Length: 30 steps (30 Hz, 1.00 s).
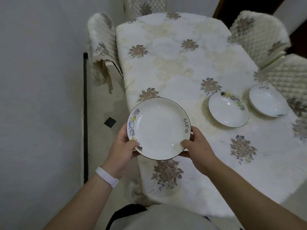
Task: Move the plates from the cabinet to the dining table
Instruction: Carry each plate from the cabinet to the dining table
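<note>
Both hands grasp one plate (159, 128) at its near rim. The left hand (123, 146) has its thumb on the rim's upper face at the lower left and its fingers underneath. The right hand (197, 146) does the same at the lower right. A white wristband (107, 176) sits on the left wrist.

Three plates are in view: the held one and two lying on the dining table (174, 63). The middle plate (228, 109) lies right of centre, and the far plate (268, 101) lies just beside it near the table's right edge; the two rims are close but apart. Four chairs with quilted covers stand around the table: one at the left (101, 47), one at the far end (141, 7), and two at the right (259, 35) (285, 73).

The held plate is white and shallow with a thin dark rim line. Small cartoon figures in blue and yellow run along its left rim, and the word "Life" is written on its right rim. It hangs over the table's left edge, at lower centre of the frame, with part of it over the floor (99, 105). Whether it touches the cloth cannot be told.

A pale tablecloth with brownish flower motifs covers the table. The cloth is bare from the centre of the frame to the far end and in the lower right. Left of the table, a strip of floor runs along a white wall (41, 80).
</note>
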Each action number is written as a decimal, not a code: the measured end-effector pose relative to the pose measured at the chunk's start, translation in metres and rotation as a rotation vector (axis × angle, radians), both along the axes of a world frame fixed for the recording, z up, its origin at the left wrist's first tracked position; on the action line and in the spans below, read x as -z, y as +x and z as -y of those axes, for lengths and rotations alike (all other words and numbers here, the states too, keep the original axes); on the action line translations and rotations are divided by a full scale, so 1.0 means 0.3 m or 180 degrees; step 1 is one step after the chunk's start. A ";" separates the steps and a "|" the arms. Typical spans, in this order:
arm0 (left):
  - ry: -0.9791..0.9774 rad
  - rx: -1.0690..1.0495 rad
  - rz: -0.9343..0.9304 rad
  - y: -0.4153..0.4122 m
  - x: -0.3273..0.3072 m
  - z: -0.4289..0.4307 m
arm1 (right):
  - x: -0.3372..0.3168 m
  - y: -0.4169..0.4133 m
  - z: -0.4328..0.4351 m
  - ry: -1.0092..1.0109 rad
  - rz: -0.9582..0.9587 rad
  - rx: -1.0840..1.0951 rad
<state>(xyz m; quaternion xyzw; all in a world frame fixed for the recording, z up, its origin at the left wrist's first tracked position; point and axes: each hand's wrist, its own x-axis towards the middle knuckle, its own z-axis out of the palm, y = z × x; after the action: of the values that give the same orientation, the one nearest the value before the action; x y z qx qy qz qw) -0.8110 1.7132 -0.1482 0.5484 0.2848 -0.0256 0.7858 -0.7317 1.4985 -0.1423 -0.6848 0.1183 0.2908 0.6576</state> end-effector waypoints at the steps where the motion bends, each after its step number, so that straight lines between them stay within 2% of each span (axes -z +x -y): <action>1: -0.0031 0.0067 0.0011 0.017 0.002 -0.029 | 0.000 -0.001 -0.024 -0.0029 0.0000 0.0096; 11: 0.0044 0.0712 0.0135 0.201 0.063 -0.088 | 0.023 0.016 -0.052 -0.0338 0.0110 0.0630; 19: 0.0246 0.0745 -0.0121 0.314 0.130 -0.045 | 0.131 0.109 -0.014 -0.0384 -0.0040 0.0719; 30: 0.0427 0.0648 -0.0594 0.460 0.280 0.013 | 0.308 0.275 0.042 -0.0528 -0.0324 0.0439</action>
<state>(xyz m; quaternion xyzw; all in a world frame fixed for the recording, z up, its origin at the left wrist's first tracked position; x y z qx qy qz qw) -0.6730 1.7093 -0.2322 0.6210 0.3006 -0.1369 0.7108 -0.6491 1.4860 -0.2346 -0.7115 0.2220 0.2685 0.6103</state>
